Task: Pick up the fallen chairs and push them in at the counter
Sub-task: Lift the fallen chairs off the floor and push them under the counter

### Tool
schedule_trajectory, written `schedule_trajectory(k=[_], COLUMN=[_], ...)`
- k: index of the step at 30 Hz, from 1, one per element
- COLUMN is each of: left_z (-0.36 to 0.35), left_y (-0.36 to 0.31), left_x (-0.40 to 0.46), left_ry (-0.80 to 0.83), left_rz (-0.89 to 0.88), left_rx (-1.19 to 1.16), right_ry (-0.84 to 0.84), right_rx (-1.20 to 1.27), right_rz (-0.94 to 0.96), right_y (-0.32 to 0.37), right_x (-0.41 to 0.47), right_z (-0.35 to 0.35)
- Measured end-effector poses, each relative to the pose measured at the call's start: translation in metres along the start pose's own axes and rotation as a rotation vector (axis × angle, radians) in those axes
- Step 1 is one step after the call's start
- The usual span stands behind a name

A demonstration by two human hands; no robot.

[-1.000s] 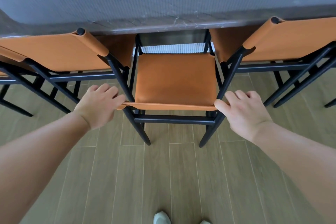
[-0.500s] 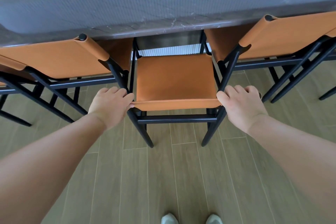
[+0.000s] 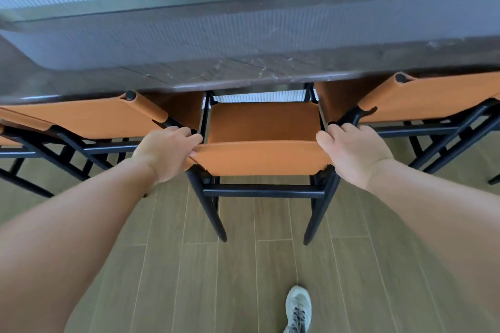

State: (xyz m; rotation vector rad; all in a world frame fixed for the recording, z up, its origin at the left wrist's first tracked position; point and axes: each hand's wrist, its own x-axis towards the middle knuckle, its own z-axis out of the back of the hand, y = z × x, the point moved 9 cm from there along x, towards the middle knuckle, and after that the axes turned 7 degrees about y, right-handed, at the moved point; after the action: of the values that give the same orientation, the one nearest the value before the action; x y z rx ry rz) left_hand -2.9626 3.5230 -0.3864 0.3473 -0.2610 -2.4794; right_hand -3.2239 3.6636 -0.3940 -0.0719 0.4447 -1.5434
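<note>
An upright chair (image 3: 261,127) with an orange leather seat and backrest on a black frame stands in front of me, its seat partly under the dark stone counter (image 3: 243,73). My left hand (image 3: 165,153) grips the left end of its backrest, fingers curled over the top. At the right end my right hand (image 3: 351,151) grips the same way. Both arms stretch forward.
Two matching orange chairs stand close on either side, the left chair (image 3: 89,119) and the right chair (image 3: 422,100), both tucked at the counter. Below is a wood plank floor (image 3: 243,278). My shoe (image 3: 297,308) is planted behind the chair. A ribbed pale wall lies beyond the counter.
The middle chair has slid forward, further under the counter, with both hands keeping their grip on the backrest. I have stepped closer, and one foot now shows further forward.
</note>
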Motion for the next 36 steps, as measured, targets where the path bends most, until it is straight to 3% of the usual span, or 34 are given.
schedule_trajectory(k=[6, 18, 36], left_z=[0.038, 0.058, 0.084], left_y=[0.006, 0.031, 0.009], left_x=[0.04, 0.085, 0.12], left_ry=[-0.019, -0.03, -0.182], left_rz=[-0.083, 0.099, 0.1], left_rx=[0.053, -0.099, -0.087], right_ry=[-0.028, -0.065, -0.068], right_rx=[0.004, 0.003, -0.038], right_rz=[0.026, 0.083, 0.085], right_y=[-0.036, -0.069, -0.127], right_x=[0.037, 0.082, 0.123], right_z=[0.02, 0.037, 0.031])
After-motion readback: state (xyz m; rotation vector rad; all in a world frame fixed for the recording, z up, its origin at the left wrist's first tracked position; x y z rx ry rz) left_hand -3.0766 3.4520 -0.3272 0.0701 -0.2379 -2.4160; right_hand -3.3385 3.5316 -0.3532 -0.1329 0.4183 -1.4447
